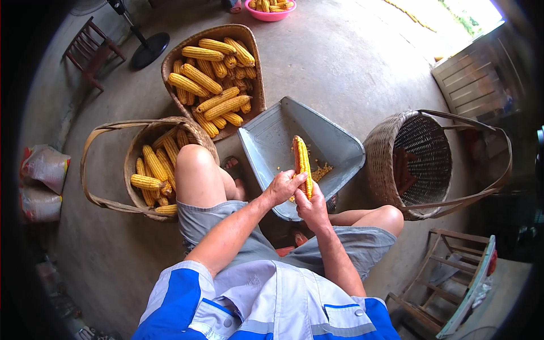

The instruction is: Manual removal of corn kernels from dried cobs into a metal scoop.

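An ear of corn (302, 158) stands nearly upright between my hands, with some kernel rows gone so darker cob shows. My left hand (283, 187) grips it from the left, and my right hand (313, 208) closes round its lower end. Both are over a grey metal scoop-shaped pan (272, 136) between my knees. Loose yellow kernels (321, 171) lie in the bottom of the pan. The undersides of my fingers are partly hidden.
Corn ears fill a wide woven basket (259, 85) ahead and a handled basket (132, 158) at left. Reddish cobs lie in another handled basket (379, 164) at right. Around them are a pink basin (271, 16), a fan base (150, 50), a wooden chair (90, 59) and sacks (45, 170).
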### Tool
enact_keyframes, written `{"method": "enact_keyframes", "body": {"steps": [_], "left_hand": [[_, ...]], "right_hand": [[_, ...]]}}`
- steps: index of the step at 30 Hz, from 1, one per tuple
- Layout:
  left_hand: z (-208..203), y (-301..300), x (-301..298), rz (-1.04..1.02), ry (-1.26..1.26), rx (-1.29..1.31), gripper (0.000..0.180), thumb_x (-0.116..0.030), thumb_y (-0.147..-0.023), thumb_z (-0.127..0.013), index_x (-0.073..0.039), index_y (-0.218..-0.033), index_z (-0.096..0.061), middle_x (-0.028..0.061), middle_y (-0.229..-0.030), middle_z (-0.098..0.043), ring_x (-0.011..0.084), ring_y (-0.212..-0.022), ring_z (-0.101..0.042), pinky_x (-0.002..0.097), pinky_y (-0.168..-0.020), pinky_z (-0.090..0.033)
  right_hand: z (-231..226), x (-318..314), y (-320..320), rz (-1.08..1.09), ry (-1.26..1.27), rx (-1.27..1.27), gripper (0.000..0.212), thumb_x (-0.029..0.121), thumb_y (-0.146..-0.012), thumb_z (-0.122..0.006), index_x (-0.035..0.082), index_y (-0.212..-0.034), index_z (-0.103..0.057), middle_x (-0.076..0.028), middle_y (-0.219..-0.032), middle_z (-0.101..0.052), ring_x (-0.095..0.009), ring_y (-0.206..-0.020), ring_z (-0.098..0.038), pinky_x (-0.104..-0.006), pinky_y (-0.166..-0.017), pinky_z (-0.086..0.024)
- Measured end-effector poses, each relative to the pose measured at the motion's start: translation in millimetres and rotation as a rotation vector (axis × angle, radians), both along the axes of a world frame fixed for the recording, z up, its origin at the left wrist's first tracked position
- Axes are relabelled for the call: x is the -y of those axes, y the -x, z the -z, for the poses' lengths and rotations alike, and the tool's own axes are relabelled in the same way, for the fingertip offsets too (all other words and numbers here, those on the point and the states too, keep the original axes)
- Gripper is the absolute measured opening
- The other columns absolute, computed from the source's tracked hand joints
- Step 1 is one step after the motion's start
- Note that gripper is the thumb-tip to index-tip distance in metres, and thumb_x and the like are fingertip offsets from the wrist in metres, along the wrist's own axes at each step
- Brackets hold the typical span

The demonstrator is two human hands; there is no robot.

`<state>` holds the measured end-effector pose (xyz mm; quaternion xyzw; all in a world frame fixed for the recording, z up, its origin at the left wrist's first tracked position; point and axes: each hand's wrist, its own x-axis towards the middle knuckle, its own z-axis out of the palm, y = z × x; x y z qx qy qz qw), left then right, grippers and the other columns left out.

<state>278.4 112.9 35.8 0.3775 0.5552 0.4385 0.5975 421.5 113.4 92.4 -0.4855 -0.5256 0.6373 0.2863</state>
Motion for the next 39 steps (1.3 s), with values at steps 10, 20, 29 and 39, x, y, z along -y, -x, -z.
{"method": "enact_keyframes", "body": {"steps": [10,20,29,39], "left_hand": [[9,-4,-5,-0.046,-0.027,0.043,0.059,-0.055,-0.099,-0.047,0.002,-0.098,-0.062,0.0143,-0.091,-0.066,0.0188,-0.086,-0.063,0.0339,-0.079,-0.05],[8,0,0,-0.116,-0.104,-0.132,0.046,-0.042,-0.103,-0.044,0.002,-0.103,-0.059,0.0052,-0.085,-0.062,0.0115,-0.079,-0.058,0.0286,-0.074,-0.05],[5,-3,-7,-0.206,-0.052,-0.142,0.061,-0.056,-0.099,-0.045,0.003,-0.096,-0.062,0.0178,-0.079,-0.066,0.0256,-0.077,-0.067,0.0382,-0.072,-0.052],[3,-1,-4,-0.304,-0.11,-0.15,0.053,-0.045,-0.105,-0.037,0.0,-0.094,-0.063,0.0062,-0.074,-0.063,0.0152,-0.071,-0.058,0.0316,-0.067,-0.048]], "right_hand": [[7,2,-1,0.007,0.028,0.012,0.044,0.013,-0.095,-0.063,0.002,-0.134,-0.046,-0.005,-0.095,-0.061,-0.011,-0.076,-0.059,-0.0255,-0.065,-0.05],[-12,8,2,0.028,0.319,-0.178,0.021,0.014,-0.098,-0.059,0.01,-0.116,-0.049,0.002,-0.074,-0.049,-0.004,-0.05,-0.043,-0.0192,-0.042,-0.035],[16,19,3,-0.025,-0.075,0.101,0.04,0.014,-0.095,-0.064,-0.001,-0.128,-0.048,-0.004,-0.095,-0.06,-0.01,-0.08,-0.058,-0.0245,-0.071,-0.049],[3,18,1,-0.021,0.227,0.042,0.03,0.016,-0.095,-0.065,0.001,-0.116,-0.052,-0.004,-0.087,-0.059,-0.011,-0.073,-0.057,-0.0254,-0.064,-0.048]]}}
